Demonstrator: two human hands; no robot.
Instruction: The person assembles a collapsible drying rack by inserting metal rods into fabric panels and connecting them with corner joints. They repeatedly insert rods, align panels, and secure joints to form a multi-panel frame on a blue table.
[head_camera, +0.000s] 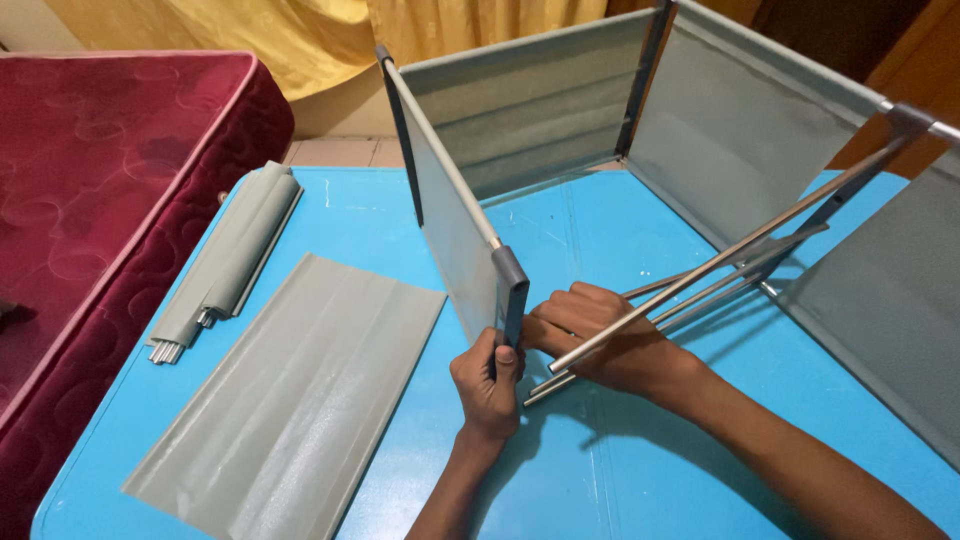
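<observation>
The left hand (488, 385) is clenched round the near end of an upright grey fabric panel (455, 225), fingers wrapped over the dark plastic corner piece (512, 290) at its near top corner. The right hand (600, 340) lies just right of it, fingers curled and pressing at the panel's lower near edge; whether it grips one of the metal rods (720, 262) that pass over and under it I cannot tell, though it touches them. The rods run from the hands up and right to another corner piece (905, 120) on the far right.

The panel stands on edge on the blue worktop (600, 470), running from near centre to far left. It joins a far panel (530, 105), then a panel (740, 130) slanting towards the right, and a near right panel (890, 300), so the frame fences off the middle and right of the worktop. The space inside the frame is crossed only by the rods.

Left of the hands a flat grey sheet (290, 400) lies loose, its near corner reaching the worktop's near left edge. Further left, a rolled grey bundle (235, 255) with rod ends showing lies close to the left edge. A red mattress (110, 190) stands just beyond that edge. Bare blue worktop shows near the forearms.
</observation>
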